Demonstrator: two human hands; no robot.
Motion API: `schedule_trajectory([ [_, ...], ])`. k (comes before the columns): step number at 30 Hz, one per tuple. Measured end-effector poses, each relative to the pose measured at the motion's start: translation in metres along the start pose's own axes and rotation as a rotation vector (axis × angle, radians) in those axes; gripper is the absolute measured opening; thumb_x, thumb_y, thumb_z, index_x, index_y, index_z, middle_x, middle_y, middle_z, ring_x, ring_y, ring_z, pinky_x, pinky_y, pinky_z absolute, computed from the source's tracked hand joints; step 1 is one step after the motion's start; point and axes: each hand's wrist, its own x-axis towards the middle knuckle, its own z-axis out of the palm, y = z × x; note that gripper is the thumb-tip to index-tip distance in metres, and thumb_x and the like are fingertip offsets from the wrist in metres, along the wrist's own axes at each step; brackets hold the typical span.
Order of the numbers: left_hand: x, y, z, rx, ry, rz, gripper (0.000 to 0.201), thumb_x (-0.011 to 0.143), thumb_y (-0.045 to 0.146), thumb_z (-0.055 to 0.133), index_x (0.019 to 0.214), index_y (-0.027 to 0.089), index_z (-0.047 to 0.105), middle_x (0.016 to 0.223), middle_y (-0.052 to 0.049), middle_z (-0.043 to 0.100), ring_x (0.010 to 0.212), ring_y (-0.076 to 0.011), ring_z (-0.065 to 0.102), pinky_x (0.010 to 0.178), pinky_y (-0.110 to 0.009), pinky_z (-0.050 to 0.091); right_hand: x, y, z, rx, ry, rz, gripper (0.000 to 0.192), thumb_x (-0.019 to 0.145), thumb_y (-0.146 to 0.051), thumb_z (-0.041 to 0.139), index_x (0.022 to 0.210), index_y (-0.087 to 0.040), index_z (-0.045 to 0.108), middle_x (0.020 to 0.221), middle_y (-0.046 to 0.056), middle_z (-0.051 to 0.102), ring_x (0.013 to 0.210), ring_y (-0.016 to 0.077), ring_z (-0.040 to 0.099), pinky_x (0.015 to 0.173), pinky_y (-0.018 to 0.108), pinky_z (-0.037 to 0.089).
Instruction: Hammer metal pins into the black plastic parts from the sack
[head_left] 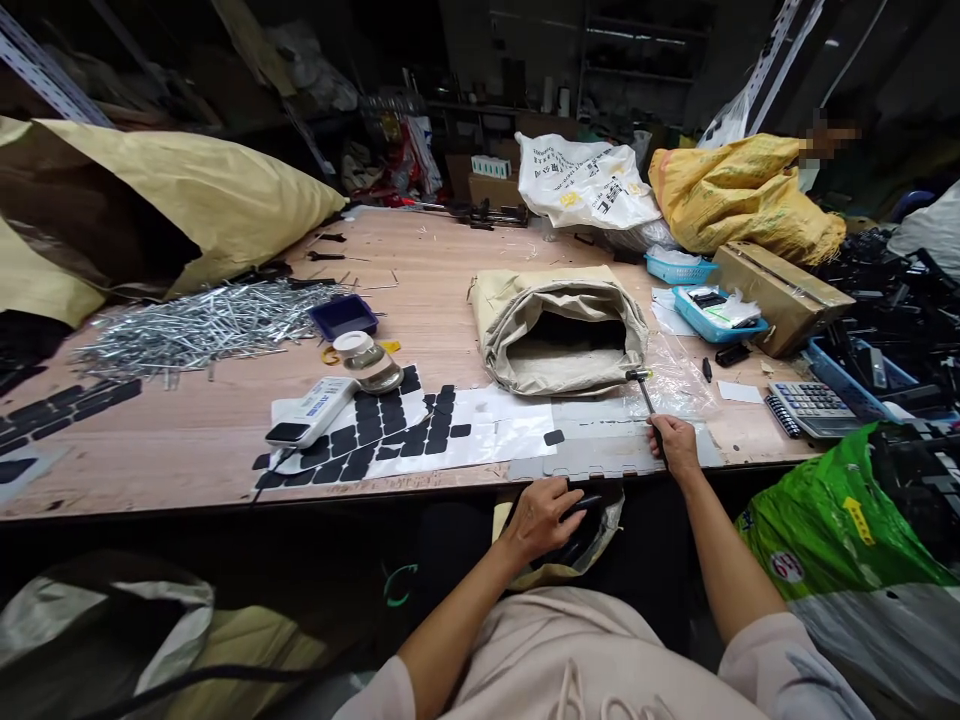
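Note:
My right hand (pixel 675 445) is closed round the black grip of a small hammer (pixel 643 390). Its thin shaft points up and away, and the head, partly yellow, is near the mouth of a beige sack (pixel 566 370) lying on the table. Below the table's front edge, my left hand (pixel 541 520) is at the mouth of a second open bag (pixel 611 515) by my lap. A smooth black piece (pixel 589 501) lies between its fingers; the rest of that piece is hidden in the bag. Dark items inside the bag are hard to make out.
Black stickers on white sheets (pixel 487 425), a label device (pixel 311 412), a jar (pixel 367 362) and a blue tray (pixel 343 317) lie left. Beyond is a heap of metal rods (pixel 202 330). A calculator (pixel 814 408), blue baskets (pixel 720 312) and a green bag (pixel 817 510) are right.

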Motion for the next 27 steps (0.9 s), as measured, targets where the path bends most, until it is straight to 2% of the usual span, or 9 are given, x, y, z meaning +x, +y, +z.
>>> schedule_trajectory([
  [3,0.007,0.003,-0.003,-0.062,0.001,-0.032,0.029,0.090,0.042,0.065,0.116,0.031,0.074,0.087,-0.007,0.067,0.077,-0.0195,0.064,0.070,-0.033,0.053,-0.002,-0.001,0.002,-0.016,-0.008,-0.011,0.035,0.071,-0.047,0.073,0.078,-0.013,0.072,0.054,-0.001,0.059,0.039,0.0094,0.048,0.031,0.019,0.039],
  [5,0.037,-0.002,-0.010,-0.124,0.101,-0.067,0.030,0.094,0.043,0.061,0.116,0.028,0.073,0.085,-0.007,0.067,0.077,-0.0186,0.064,0.070,-0.032,0.053,-0.002,-0.001,0.002,-0.024,-0.015,-0.012,0.034,0.071,-0.047,0.073,0.076,-0.013,0.071,0.054,-0.002,0.058,0.039,0.0094,0.048,0.031,0.019,0.039],
  [7,0.083,-0.015,-0.019,-0.171,0.237,-0.149,0.028,0.096,0.040,0.057,0.111,0.023,0.074,0.081,-0.006,0.066,0.075,-0.0179,0.062,0.072,-0.031,0.052,-0.002,0.000,0.003,-0.030,-0.019,-0.008,0.033,0.072,-0.046,0.073,0.075,-0.014,0.071,0.054,-0.002,0.058,0.039,0.0094,0.049,0.031,0.019,0.039],
  [11,0.190,-0.063,-0.032,-0.154,0.420,-0.462,0.024,0.093,0.031,0.061,0.110,0.017,0.070,0.089,-0.007,0.067,0.079,-0.0180,0.062,0.079,-0.031,0.051,-0.001,0.001,0.004,-0.031,-0.018,-0.002,0.032,0.073,-0.046,0.071,0.076,-0.014,0.071,0.054,-0.002,0.058,0.038,0.0097,0.049,0.031,0.020,0.039],
  [14,0.253,-0.098,-0.032,-0.096,0.452,-0.637,0.027,0.092,0.031,0.063,0.113,0.015,0.067,0.104,-0.012,0.068,0.100,-0.0235,0.064,0.092,-0.034,0.049,0.001,0.001,0.004,-0.004,-0.003,0.016,0.030,0.074,-0.045,0.069,0.075,-0.014,0.070,0.054,-0.002,0.058,0.037,0.0097,0.048,0.031,0.020,0.039],
  [16,0.281,-0.116,-0.029,-0.085,0.412,-0.742,0.030,0.091,0.034,0.065,0.114,0.014,0.067,0.112,-0.017,0.067,0.109,-0.0282,0.063,0.095,-0.036,0.048,0.002,0.001,0.005,0.005,0.011,0.032,0.028,0.074,-0.043,0.068,0.074,-0.015,0.069,0.053,-0.002,0.058,0.036,0.0095,0.047,0.030,0.020,0.037],
  [21,0.309,-0.144,-0.018,-0.142,0.229,-0.883,0.033,0.085,0.030,0.074,0.113,0.014,0.070,0.115,-0.021,0.071,0.113,-0.0334,0.067,0.091,-0.037,0.049,0.003,-0.001,0.006,0.010,0.017,0.056,0.025,0.075,-0.040,0.066,0.074,-0.015,0.068,0.053,-0.002,0.058,0.036,0.0097,0.047,0.029,0.020,0.037],
  [24,0.305,-0.151,-0.019,-0.158,0.273,-0.847,0.031,0.085,0.021,0.072,0.116,0.015,0.071,0.113,-0.018,0.073,0.111,-0.0298,0.068,0.093,-0.035,0.049,0.002,-0.002,0.006,0.013,0.022,0.064,0.024,0.074,-0.039,0.065,0.073,-0.015,0.067,0.053,-0.002,0.058,0.036,0.0096,0.047,0.029,0.020,0.036],
  [27,0.282,-0.145,-0.028,-0.167,0.326,-0.786,0.025,0.085,0.020,0.069,0.109,0.016,0.074,0.101,-0.012,0.075,0.101,-0.0253,0.069,0.090,-0.032,0.050,0.002,-0.003,0.006,0.012,0.019,0.064,0.024,0.075,-0.039,0.065,0.073,-0.015,0.067,0.053,-0.003,0.058,0.036,0.0094,0.047,0.029,0.020,0.036],
])
